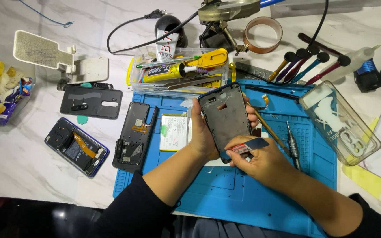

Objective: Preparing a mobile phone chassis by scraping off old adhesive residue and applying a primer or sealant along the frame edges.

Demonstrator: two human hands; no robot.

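A white marble tabletop (18, 167) carries a blue work mat (243, 194). Above the mat, the left hand (203, 136) has its fingers (252, 115) wrapped around an upright dark phone frame (225, 121). The right hand (261, 161) pinches a thin plastic card (248, 145) against the frame's lower edge.

Counting four opened phone bodies (76, 146), one loose battery (173, 132), five precision screwdrivers (306, 66) top right, two glue tubes (173, 70), one tape roll (263, 34), one clear case (339, 122).
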